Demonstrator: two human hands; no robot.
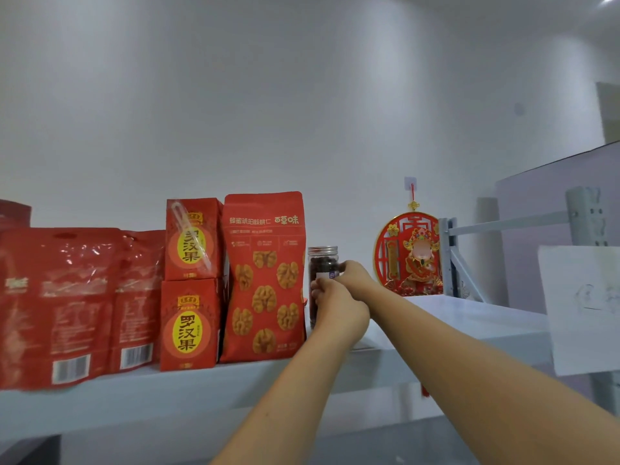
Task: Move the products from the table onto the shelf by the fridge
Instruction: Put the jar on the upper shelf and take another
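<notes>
Red ornament on a wall hook; white paper sheet.

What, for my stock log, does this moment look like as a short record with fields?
shelf: pale grey, holds the products
jar: clear, dark contents, silver lid, upright, just right of the walnut bag; whether it is fully set down is unclear
left hand: grips jar low
right hand: grips jar higher up
walnut bag: red, upright
boxes: two, red, stacked, left of walnut bag
red bags: upright, far left
ornament: red, hangs on wall right of jar
</notes>
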